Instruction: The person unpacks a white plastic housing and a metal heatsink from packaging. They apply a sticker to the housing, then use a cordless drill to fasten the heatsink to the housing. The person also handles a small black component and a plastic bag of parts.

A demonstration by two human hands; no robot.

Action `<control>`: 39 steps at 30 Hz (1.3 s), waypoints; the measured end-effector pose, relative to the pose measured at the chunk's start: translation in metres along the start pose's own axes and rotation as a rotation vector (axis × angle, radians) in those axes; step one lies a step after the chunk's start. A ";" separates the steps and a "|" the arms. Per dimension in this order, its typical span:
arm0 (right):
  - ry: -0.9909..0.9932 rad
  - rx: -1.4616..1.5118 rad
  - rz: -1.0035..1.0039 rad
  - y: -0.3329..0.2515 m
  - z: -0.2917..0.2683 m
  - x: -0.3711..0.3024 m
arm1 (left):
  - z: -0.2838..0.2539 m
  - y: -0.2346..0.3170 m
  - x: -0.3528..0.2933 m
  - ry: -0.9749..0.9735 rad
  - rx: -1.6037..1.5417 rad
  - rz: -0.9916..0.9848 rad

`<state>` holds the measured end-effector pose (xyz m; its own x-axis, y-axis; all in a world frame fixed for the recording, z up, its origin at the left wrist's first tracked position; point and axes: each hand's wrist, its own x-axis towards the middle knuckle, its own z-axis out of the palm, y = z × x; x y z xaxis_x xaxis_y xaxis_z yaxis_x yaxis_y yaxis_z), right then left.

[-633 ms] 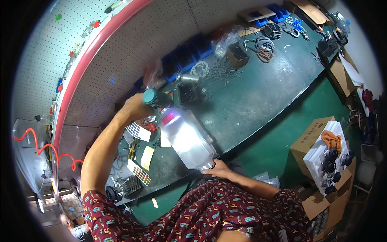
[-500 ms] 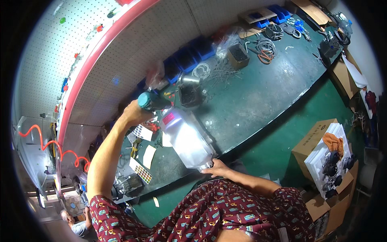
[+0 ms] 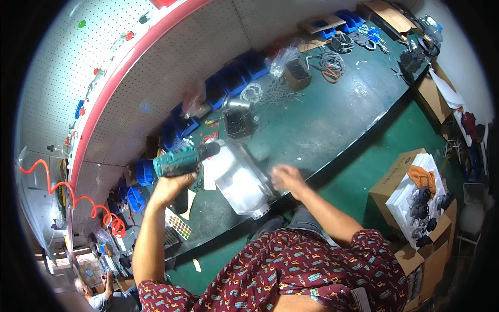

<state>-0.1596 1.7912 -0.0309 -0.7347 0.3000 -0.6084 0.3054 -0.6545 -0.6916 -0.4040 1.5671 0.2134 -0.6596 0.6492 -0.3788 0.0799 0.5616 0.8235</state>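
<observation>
The left hand (image 3: 174, 188) has its fingers wrapped around the handle of a green and black drill (image 3: 176, 161), held above the worktop (image 3: 353, 99), with its dark nose pointing right at the far end of a silvery box (image 3: 236, 179). Whether the nose touches the box cannot be told. The right hand (image 3: 287, 181) is slightly blurred, its fingers half curled, just beside the box's right side; whether they touch it or hide something small cannot be told.

The box lies at the worktop's near edge. It looks like smooth, shiny metal, with slanted sides and a short round neck (image 3: 260, 211) at the near edge. The worktop is green and scuffed.

Left of the box, toward the worktop's left end, lie a sheet of coloured dots (image 3: 179, 228) and a pale yellow sheet (image 3: 187, 204), partly covered by the left hand and forearm. Beyond the box stands a dark square tub (image 3: 236, 125) of small pieces. Blue bins (image 3: 228, 81) line the far edge, with a small cardboard box (image 3: 297, 74) and coiled cables (image 3: 331, 65) farther right.
</observation>
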 end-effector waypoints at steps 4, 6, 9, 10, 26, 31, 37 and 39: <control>-0.294 0.504 0.019 -0.064 0.035 0.019 | 0.019 -0.033 -0.025 -0.091 -0.212 -0.058; -0.422 0.446 -0.025 -0.055 0.026 0.046 | 0.023 -0.044 -0.040 -0.089 -0.273 -0.094; -0.210 0.240 -0.032 -0.036 0.016 0.061 | 0.013 -0.097 -0.067 0.024 -0.327 -0.131; -0.069 0.129 -0.032 -0.026 0.005 0.070 | 0.011 -0.111 -0.077 0.062 -0.337 -0.127; 0.428 0.029 0.230 0.111 0.013 -0.043 | 0.070 -0.324 -0.089 0.624 0.587 0.453; 0.265 0.357 0.342 0.134 0.044 -0.063 | 0.075 -0.350 -0.072 0.485 0.762 0.053; 0.154 0.536 0.395 0.115 0.068 -0.069 | 0.059 -0.376 -0.049 0.147 0.913 -0.116; 0.177 0.523 0.389 0.109 0.075 -0.070 | 0.046 -0.370 -0.022 0.161 0.814 -0.161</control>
<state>-0.1207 1.6473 -0.0344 -0.5064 0.0549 -0.8605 0.1614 -0.9743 -0.1571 -0.3848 1.3688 -0.1030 -0.8028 0.4830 -0.3496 0.4485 0.8755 0.1798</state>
